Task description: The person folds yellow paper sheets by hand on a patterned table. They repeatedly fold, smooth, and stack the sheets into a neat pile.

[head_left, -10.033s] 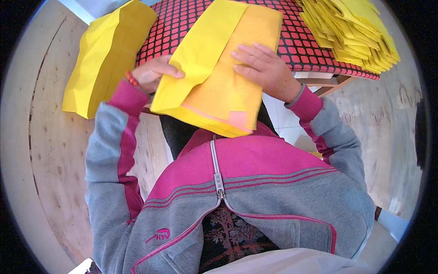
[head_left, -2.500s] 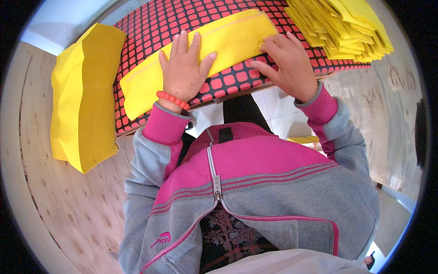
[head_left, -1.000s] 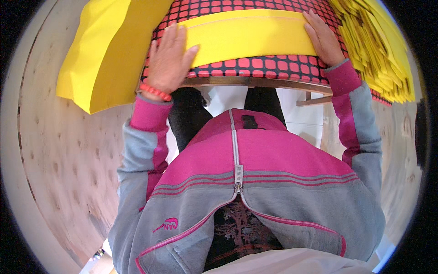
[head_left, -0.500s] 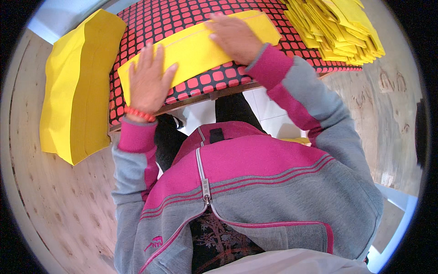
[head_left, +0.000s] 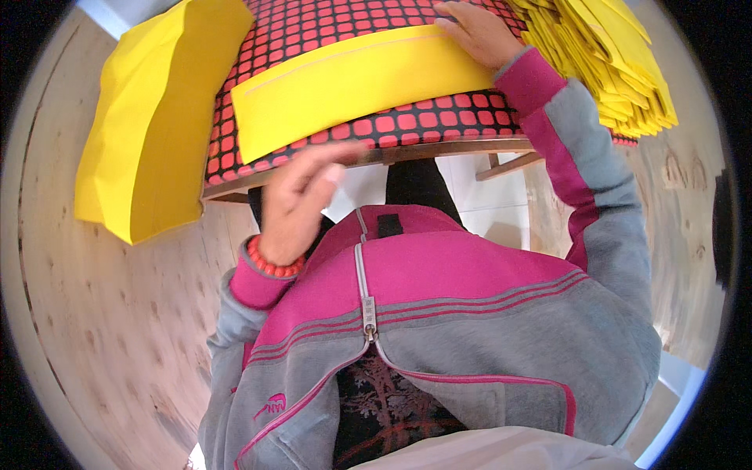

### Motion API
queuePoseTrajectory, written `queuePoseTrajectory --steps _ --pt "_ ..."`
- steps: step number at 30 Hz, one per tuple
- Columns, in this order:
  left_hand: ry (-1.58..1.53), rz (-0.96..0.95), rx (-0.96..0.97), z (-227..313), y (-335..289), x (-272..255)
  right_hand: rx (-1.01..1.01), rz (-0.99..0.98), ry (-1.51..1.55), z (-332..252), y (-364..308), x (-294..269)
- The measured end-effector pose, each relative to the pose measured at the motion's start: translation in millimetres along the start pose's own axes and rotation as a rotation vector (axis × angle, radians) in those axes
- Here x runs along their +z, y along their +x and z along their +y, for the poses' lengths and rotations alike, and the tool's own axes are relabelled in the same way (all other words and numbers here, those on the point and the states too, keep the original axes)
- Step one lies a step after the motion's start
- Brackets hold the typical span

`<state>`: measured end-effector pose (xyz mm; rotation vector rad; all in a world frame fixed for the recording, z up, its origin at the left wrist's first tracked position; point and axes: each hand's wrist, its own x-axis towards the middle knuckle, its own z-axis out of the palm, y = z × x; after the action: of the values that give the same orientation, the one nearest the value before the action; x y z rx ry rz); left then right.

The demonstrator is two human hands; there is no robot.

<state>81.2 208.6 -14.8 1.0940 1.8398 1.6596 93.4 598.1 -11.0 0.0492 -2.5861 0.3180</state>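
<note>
A table (head_left: 427, 153) with a brown wooden edge spans the upper part of this wide fisheye view, covered by a cloth printed with rounded red squares on black (head_left: 399, 121). Pale, knotted wooden boards (head_left: 117, 313) fill the left side, with more on the right, and light floor tiles (head_left: 493, 196) show beneath the table.

Across the middle of the table lies a long, flat, folded strip of bright yellow fabric (head_left: 368, 74), a pale stitched line running near its far edge. Its left end tilts slightly toward the wearer.

The right hand (head_left: 479, 35) is at the strip's far right corner, fingers reaching left over the edge; the palm is hidden, so whether it pinches the fabric cannot be told.

The left hand (head_left: 298, 204), blurred, is below the strip in the view, near the table's front edge, fingers extended, thumb apart, holding nothing visible. A red bead bracelet (head_left: 270, 260) circles its wrist.

At the table's left end, a large creased yellow fabric piece (head_left: 149, 133) overhangs the side. At the right, a thick, uneven stack of folded yellow fabric pieces (head_left: 607, 66) fans outward. The wearer has a grey and magenta zipped jacket (head_left: 454, 274).
</note>
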Motion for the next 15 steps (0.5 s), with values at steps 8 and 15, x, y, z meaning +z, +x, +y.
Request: queuePoseTrajectory --steps 8,15 --pt "-0.804 -0.123 -0.488 -35 12 41 -0.021 -0.27 -0.158 -36 -31 -36" --pt "-1.102 0.044 -0.449 -26 21 66 0.27 -0.632 0.636 -85 -85 -67"
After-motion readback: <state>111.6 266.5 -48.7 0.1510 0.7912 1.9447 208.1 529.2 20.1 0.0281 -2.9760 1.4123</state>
